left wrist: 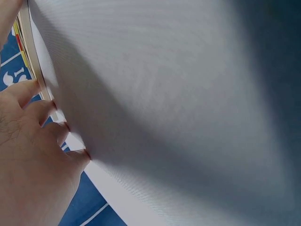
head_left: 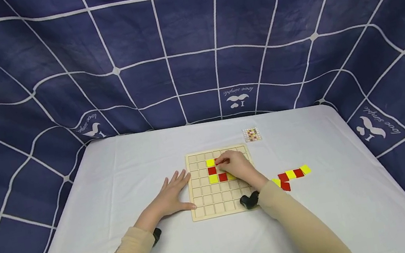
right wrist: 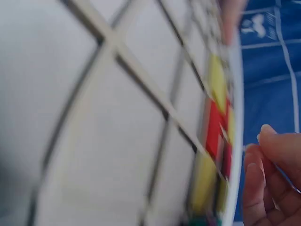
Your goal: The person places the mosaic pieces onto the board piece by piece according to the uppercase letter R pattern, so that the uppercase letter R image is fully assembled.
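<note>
Backdrop (head_left: pixel 188 36): dark blue cloth with white grid lines, hung behind and around the bench.
Bench (head_left: pixel 115 180): covered in white, bearing all items listed below.
Grid board (head_left: pixel 204 206): wooden, square compartments, flat at bench centre; most cells unfilled.
Left hand (head_left: pixel 169 196): palm down on the bench, just beside the board's left edge; fingers (left wrist: pixel 33 89) straight and spread, released, grasping nothing; fingertips at the board edge in the left wrist view.
Right hand (head_left: pixel 238 166): over the upper middle of the board; fingers (right wrist: pixel 263 165) curled at a tile beside the placed group; the tile itself mostly hidden by the hand, so grasp or mere touch cannot be told.
Placed tiles (head_left: pixel 212 170): yellow, red and yellow stacked in one column, with a red one to the right of the lowest and a yellow one partly under the hand; all seated in adjoining cells.
Loose tiles (head_left: pixel 291 174): red and yellow squares in a short row on the bench, right of the board, well apart from the left hand.
Pattern card (head_left: pixel 252 134): small, multicoloured squares, on the bench beyond the board's upper right corner.
</note>
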`<action>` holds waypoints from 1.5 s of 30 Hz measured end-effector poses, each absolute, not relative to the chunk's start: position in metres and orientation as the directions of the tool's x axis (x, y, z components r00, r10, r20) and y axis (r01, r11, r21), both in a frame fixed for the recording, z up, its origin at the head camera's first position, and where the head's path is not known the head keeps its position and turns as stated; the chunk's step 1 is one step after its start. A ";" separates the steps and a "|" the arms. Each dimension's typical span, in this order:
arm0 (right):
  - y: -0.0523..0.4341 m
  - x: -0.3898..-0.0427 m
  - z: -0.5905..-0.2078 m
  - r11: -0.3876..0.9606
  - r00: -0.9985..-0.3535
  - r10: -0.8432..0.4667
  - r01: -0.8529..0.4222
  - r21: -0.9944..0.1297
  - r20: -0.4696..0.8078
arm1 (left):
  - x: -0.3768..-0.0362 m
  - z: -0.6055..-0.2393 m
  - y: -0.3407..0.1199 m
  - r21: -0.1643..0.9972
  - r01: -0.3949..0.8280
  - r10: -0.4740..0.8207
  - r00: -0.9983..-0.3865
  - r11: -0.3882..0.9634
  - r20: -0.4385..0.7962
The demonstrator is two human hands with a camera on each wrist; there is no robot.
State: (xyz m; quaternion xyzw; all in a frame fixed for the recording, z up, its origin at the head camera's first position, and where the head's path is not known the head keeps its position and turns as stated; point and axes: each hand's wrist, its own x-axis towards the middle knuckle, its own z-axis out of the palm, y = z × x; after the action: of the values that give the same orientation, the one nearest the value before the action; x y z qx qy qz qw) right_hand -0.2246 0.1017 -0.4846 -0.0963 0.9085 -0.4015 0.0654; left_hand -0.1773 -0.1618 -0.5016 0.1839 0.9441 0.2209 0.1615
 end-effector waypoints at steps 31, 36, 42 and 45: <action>0.269 -0.173 -0.485 0.796 -0.946 -0.136 0.074 -0.601 -0.296 | -0.177 -0.501 -0.161 0.479 0.278 0.422 -0.879 0.833 -0.223; 0.269 -0.175 -0.485 0.806 -0.944 -0.143 0.063 -0.589 -0.297 | -0.177 -0.502 -0.161 0.487 0.271 0.421 -0.878 0.830 -0.230; 0.271 -0.178 -0.482 0.795 -0.933 -0.157 0.075 -0.602 -0.323 | -0.177 -0.502 -0.163 0.494 0.276 0.428 -0.875 0.825 -0.227; 0.271 -0.179 -0.480 0.791 -0.928 -0.144 0.100 -0.604 -0.343 | -0.176 -0.501 -0.163 0.491 0.278 0.429 -0.875 0.826 -0.225</action>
State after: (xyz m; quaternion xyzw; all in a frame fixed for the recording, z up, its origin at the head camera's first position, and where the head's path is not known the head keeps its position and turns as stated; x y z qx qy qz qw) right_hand -0.1792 0.2711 -0.4799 -0.0119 0.9271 -0.3232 0.1893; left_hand -0.1765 -0.1627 -0.5010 0.1878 0.9411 0.2278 0.1652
